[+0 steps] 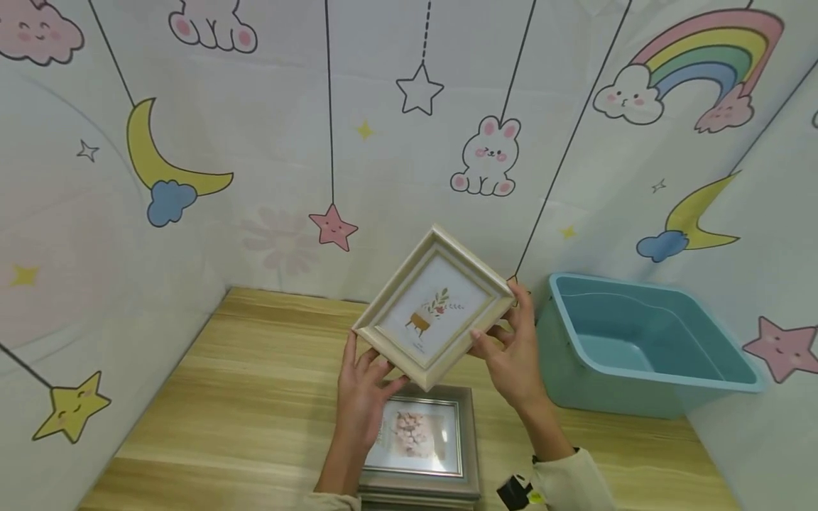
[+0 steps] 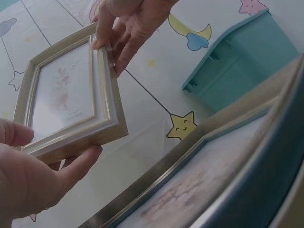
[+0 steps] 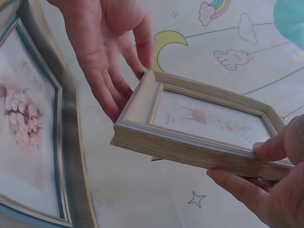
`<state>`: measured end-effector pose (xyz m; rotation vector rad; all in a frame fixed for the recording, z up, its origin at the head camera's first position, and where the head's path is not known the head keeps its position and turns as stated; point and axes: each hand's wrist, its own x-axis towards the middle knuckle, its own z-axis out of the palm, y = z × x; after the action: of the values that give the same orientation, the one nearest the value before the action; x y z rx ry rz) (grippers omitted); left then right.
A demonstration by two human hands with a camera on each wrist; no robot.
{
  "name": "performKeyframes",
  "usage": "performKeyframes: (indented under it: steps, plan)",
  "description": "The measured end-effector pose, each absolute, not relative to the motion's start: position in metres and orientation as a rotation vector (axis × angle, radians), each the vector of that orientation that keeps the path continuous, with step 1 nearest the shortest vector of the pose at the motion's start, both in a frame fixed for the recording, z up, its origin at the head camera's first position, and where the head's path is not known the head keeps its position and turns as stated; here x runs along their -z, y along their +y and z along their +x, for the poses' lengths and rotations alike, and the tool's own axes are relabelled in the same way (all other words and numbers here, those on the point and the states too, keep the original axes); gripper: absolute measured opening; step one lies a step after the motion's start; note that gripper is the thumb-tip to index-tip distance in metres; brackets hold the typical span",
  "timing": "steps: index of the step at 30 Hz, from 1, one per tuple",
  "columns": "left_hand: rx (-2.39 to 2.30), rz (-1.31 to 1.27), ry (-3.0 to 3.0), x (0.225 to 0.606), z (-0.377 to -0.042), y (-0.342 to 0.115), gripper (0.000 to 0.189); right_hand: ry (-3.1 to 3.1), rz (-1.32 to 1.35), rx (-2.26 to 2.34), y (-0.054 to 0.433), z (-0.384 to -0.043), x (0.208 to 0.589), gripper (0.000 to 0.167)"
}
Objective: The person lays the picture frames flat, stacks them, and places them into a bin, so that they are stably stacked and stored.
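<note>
A small cream picture frame with a plant-pot print is held up, tilted cornerwise, between both hands. My left hand grips its lower left edge; in the left wrist view the thumb lies on the front and fingers reach underneath. My right hand pinches the right edge, thumb on the front and fingers behind, as the right wrist view also shows. Below lies a larger silver-brown picture frame with a pink flower print, stacked on at least one other frame. My left forearm hides part of it.
A blue-green plastic tub stands at the right on the wood-grain table. A white cloth printed with stars, moons and rabbits hangs behind and at the sides. A small black object is beside my right sleeve.
</note>
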<state>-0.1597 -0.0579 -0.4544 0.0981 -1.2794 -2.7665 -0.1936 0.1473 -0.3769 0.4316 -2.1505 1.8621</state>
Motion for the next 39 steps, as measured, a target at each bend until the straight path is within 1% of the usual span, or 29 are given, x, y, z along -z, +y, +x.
performKeyframes:
  steps: [3, 6, 13, 15, 17, 18, 21, 23, 26, 31, 34, 36, 39]
  plan:
    - [2.724, 0.079, -1.334, 0.460, -0.156, -0.055, 0.105, -2.112, 0.434, -1.920, 0.146, -0.191, 0.380, 0.085]
    - [2.657, 0.045, -1.384, 0.464, -0.153, -0.054, 0.112, -2.089, 0.437, -1.949, 0.145, -0.187, 0.384, 0.085]
    - [2.485, 0.054, -1.518, 0.465, -0.151, -0.056, 0.112, -2.022, 0.414, -2.039, 0.144, -0.179, 0.390, 0.085]
    - [2.448, 0.027, -1.562, 0.464, -0.151, -0.060, 0.112, -2.007, 0.387, -2.051, 0.145, -0.178, 0.391, 0.082]
    - [2.385, -0.018, -1.636, 0.462, -0.152, -0.066, 0.112, -1.977, 0.351, -2.040, 0.147, -0.179, 0.392, 0.074]
    - [2.349, -0.040, -1.676, 0.461, -0.152, -0.070, 0.111, -1.964, 0.325, -2.018, 0.148, -0.179, 0.392, 0.067]
    - [2.230, -0.109, -1.801, 0.457, -0.151, -0.081, 0.108, -1.945, 0.224, -1.907, 0.152, -0.180, 0.392, 0.041]
    - [2.155, -0.139, -1.883, 0.455, -0.149, -0.088, 0.106, -1.964, 0.153, -1.816, 0.155, -0.180, 0.393, 0.028]
    - [2.096, -0.148, -1.964, 0.451, -0.147, -0.095, 0.106, -2.019, 0.090, -1.724, 0.157, -0.179, 0.395, 0.019]
    - [2.052, -0.100, -2.033, 0.447, -0.143, -0.103, 0.107, -2.105, 0.063, -1.687, 0.158, -0.177, 0.400, 0.017]
    - [2.009, -0.095, -2.071, 0.444, -0.140, -0.106, 0.105, -2.180, 0.037, -1.705, 0.160, -0.175, 0.402, 0.019]
    - [1.949, -0.110, -2.092, 0.443, -0.138, -0.108, 0.104, -2.251, 0.041, -1.714, 0.161, -0.173, 0.401, 0.023]
    - [1.816, -0.162, -2.112, 0.443, -0.136, -0.109, 0.104, -2.394, 0.116, -1.674, 0.163, -0.172, 0.397, 0.038]
